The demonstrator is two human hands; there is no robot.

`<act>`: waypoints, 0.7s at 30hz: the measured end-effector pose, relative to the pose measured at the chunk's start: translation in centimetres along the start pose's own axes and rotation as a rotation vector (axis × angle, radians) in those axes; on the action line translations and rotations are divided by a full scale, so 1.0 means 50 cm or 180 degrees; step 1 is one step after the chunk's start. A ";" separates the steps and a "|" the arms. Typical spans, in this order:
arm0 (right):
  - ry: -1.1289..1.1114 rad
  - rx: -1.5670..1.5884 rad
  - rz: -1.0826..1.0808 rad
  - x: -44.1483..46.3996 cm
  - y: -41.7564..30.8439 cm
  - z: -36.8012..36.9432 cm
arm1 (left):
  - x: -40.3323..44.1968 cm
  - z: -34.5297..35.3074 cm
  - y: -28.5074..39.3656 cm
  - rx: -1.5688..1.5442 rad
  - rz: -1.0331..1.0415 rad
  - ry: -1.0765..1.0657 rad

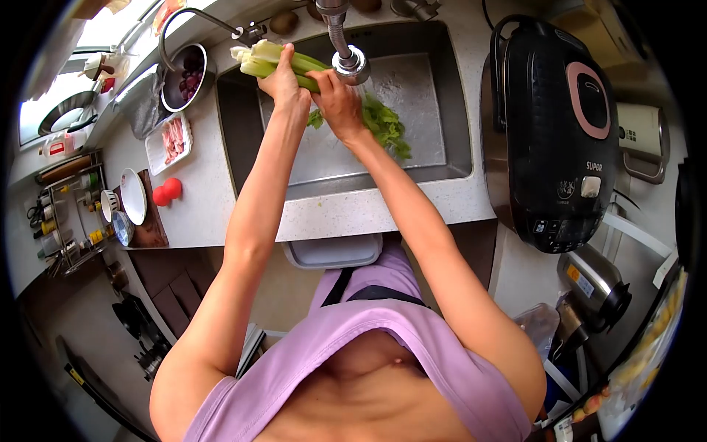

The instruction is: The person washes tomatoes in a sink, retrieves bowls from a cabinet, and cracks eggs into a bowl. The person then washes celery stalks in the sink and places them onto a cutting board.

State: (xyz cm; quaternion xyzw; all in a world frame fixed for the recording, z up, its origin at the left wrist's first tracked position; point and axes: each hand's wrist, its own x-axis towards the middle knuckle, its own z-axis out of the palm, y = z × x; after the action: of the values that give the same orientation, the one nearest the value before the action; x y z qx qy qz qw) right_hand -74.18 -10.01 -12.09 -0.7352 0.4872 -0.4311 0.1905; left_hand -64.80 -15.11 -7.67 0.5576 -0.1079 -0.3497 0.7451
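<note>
A bunch of celery (310,68) is held over the sink (294,193), its pale base pointing to the upper left and its leaves hanging to the lower right. My left hand (283,82) is wrapped around the stalks near the base. Farther along the stalks, my right hand (340,103) grips them too, fingers closed. The faucet head (350,65) hangs right above my right hand. Water shows on the sink bottom near the leaves.
Left of the sink are a metal bowl of dark red fruit (191,79), a tray of sliced meat (174,140) and two red tomatoes (168,191). A white plate (132,196) stands farther left. A black rice cooker (560,132) stands on the right.
</note>
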 end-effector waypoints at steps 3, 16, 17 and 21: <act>0.0115 0.0237 -0.0134 -0.018 0.049 -0.005 | 0.009 -0.010 0.011 -0.0101 -0.0069 0.0039; -0.0665 0.0928 0.0197 -0.004 0.107 0.002 | -0.028 0.004 0.004 0.0088 -0.0168 -0.0663; -0.0750 0.1240 0.0357 -0.004 0.113 0.001 | -0.046 0.005 0.018 0.0022 -0.0233 -0.1099; -0.0983 0.2105 0.0687 0.009 0.139 0.006 | -0.014 -0.033 -0.026 0.0197 -0.0269 -0.1954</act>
State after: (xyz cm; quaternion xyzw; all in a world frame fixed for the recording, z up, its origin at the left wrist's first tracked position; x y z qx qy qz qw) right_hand -77.67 -13.59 -16.92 -0.6347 0.3620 -0.4267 0.5329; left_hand -64.92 -13.60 -9.25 0.4522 -0.3153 -0.5289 0.6453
